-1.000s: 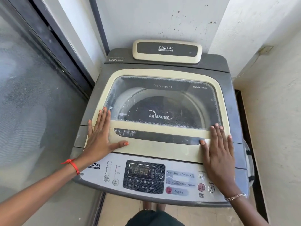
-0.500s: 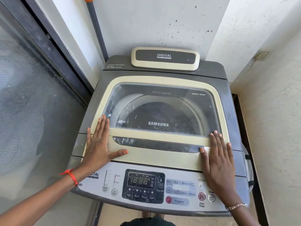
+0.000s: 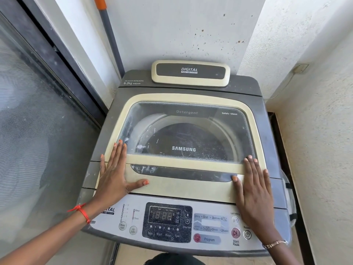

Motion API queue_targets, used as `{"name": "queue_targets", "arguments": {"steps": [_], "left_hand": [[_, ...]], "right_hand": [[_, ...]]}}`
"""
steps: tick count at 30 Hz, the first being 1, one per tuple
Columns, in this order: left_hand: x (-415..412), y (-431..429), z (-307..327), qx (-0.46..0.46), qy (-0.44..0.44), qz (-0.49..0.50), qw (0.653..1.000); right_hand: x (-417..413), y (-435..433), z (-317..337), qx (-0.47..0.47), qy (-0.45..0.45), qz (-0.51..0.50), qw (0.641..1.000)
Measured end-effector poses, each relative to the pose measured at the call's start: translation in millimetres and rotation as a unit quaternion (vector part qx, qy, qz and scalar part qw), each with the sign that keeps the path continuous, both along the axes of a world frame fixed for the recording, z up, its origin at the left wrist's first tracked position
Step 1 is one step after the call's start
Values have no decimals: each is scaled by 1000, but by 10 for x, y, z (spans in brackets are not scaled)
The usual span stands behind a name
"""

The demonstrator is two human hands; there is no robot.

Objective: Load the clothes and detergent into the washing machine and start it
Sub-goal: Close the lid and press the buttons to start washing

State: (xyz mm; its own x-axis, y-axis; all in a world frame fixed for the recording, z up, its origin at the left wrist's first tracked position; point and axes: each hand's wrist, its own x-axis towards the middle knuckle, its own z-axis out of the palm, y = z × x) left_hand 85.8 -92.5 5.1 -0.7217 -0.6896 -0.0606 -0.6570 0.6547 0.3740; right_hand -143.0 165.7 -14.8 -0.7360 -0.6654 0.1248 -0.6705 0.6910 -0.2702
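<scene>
Leftmost, a dusty sliding glass door (image 3: 28, 131) runs beside the washing machine (image 3: 107, 127), and a grey pole with an orange grip (image 3: 108, 35) leans in the corner behind it. The left hand (image 3: 114, 175), a red thread at its wrist, lies flat with straight, spread fingers on the left front corner of the closed lid (image 3: 183, 186) and grips nothing. The lid is a stiff, cream-framed panel with a safety-glass window (image 3: 191, 131), so it looks rigid and fairly heavy, and the smooth plastic will likely be slippery under flat palms. The best place to take hold is the dark recessed handle strip (image 3: 181, 174) along its front edge, between the two thumbs. Through the scratched glass the drum looks dark; it may hold clothes, but the view is too murky to say, and no detergent shows anywhere. Below the lid sits the control panel (image 3: 210, 226) with its display (image 3: 164, 216), then the red Start/Pause button (image 3: 235, 232) and the power button (image 3: 247, 234) — both just beside the right wrist. The right hand (image 3: 254, 192) lies flat too, fingers straight on the lid's right front corner, holding nothing. A rough plaster wall (image 3: 315, 150) closes the right side.
</scene>
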Motion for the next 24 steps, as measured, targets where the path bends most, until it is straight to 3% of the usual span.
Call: {"name": "queue_targets", "arguments": {"steps": [24], "left_hand": [[4,1,-20,-5,2,-2,1000]], "right_hand": [[12,-3,6,-5,6,1,1000]]}}
